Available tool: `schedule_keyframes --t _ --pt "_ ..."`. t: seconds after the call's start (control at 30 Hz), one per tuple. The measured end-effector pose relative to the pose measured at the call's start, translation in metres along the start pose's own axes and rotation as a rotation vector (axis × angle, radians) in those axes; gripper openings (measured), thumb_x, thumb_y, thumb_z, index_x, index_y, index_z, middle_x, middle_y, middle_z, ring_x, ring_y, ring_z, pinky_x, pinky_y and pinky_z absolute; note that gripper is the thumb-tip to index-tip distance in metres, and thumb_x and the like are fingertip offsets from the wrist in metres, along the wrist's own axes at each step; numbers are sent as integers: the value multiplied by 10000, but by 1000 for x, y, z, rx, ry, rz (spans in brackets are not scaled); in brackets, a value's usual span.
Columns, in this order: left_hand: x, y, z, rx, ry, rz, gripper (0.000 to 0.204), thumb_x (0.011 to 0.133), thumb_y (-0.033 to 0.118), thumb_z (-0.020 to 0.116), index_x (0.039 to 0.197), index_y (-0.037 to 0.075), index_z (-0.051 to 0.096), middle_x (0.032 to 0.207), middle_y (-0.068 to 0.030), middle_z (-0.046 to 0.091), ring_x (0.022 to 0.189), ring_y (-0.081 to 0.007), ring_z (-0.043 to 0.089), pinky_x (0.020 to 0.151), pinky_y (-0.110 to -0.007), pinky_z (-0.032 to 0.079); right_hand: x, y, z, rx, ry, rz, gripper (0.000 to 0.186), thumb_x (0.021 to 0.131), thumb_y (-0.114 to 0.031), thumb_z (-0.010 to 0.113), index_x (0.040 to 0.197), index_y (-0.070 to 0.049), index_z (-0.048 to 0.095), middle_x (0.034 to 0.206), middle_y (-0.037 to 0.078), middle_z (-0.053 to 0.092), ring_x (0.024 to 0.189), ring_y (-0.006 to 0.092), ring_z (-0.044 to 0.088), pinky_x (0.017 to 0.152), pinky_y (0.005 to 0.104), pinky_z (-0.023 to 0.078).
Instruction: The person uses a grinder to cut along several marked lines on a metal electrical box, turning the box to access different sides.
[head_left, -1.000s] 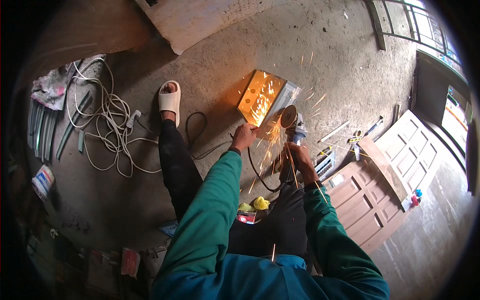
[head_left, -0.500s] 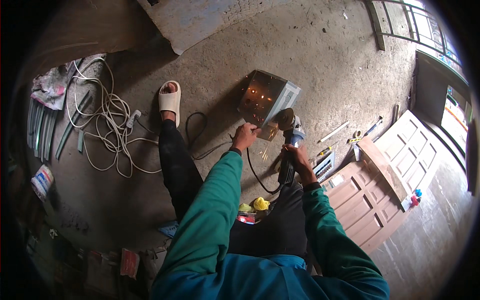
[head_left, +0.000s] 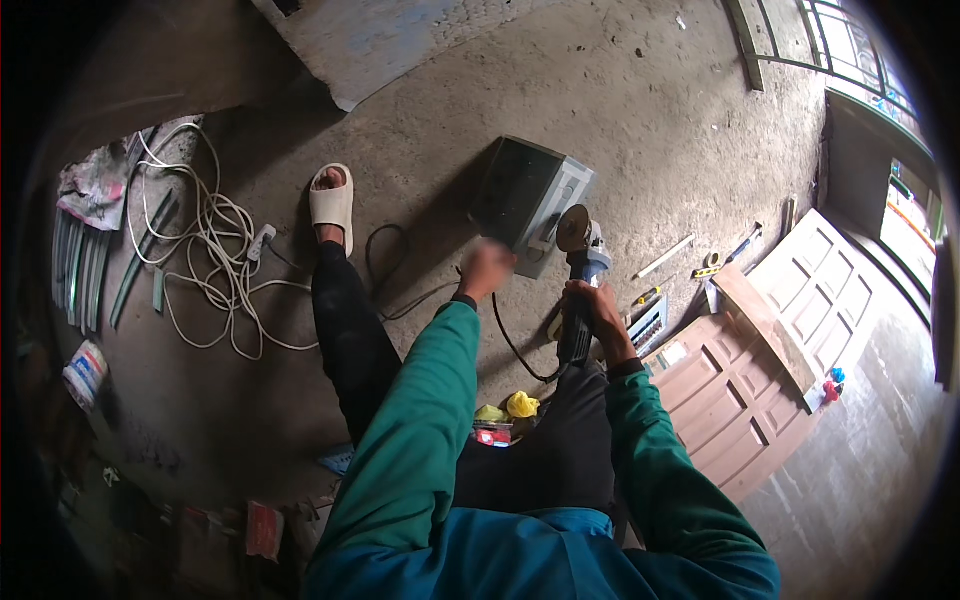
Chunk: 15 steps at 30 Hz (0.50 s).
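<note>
My right hand [head_left: 597, 312] is wrapped round the body of a blue and black angle grinder [head_left: 578, 318]. The grinder's disc [head_left: 574, 229] stands just off the near right side of a grey metal box [head_left: 515, 190], and no sparks show. The box lies on the concrete floor, with a paler strip along its right side. Close to the box's near left corner is my left hand [head_left: 486, 270]; its fingers are smeared, so I cannot tell whether they grip the edge. A black cord [head_left: 508, 345] runs by the grinder's rear end.
A tangled white extension cord [head_left: 215, 225] and metal strips [head_left: 82, 265] lie to the left. Rightward are panelled doors [head_left: 725, 395], a level [head_left: 712, 268] and a pale stick [head_left: 665, 256]. Yellow bundles [head_left: 522, 404] sit between my legs. A large sheet [head_left: 385, 45] stands at the far left.
The sparks over and below the box have stopped. The grinder's disc has come slightly away from the box, and my left hand has become blurred.
</note>
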<state>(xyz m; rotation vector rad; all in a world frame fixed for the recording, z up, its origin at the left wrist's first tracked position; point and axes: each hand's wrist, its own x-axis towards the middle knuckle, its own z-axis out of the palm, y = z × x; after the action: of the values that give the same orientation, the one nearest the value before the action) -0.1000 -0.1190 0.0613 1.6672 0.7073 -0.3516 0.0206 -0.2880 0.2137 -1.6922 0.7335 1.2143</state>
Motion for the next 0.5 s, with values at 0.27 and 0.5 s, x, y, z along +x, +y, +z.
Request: schedule_keyframes --t 0.27,0.5 --pt "1 -12 2 8 -6 10 293 791 298 710 892 24 688 920 -178 646 894 -362 618 765 -412 489 4 -2 4 -3 -14 -21 207 799 -159 637 873 31 602 740 94 608 586 197 613 538 321 518" --pt "0 -6 1 -45 -8 -11 273 791 288 708 890 34 694 926 -175 648 901 -353 621 774 -405 488 4 -10 5 16 4 -16 197 785 -146 649 889 12 595 727 84 604 569 186 602 523 314 505"
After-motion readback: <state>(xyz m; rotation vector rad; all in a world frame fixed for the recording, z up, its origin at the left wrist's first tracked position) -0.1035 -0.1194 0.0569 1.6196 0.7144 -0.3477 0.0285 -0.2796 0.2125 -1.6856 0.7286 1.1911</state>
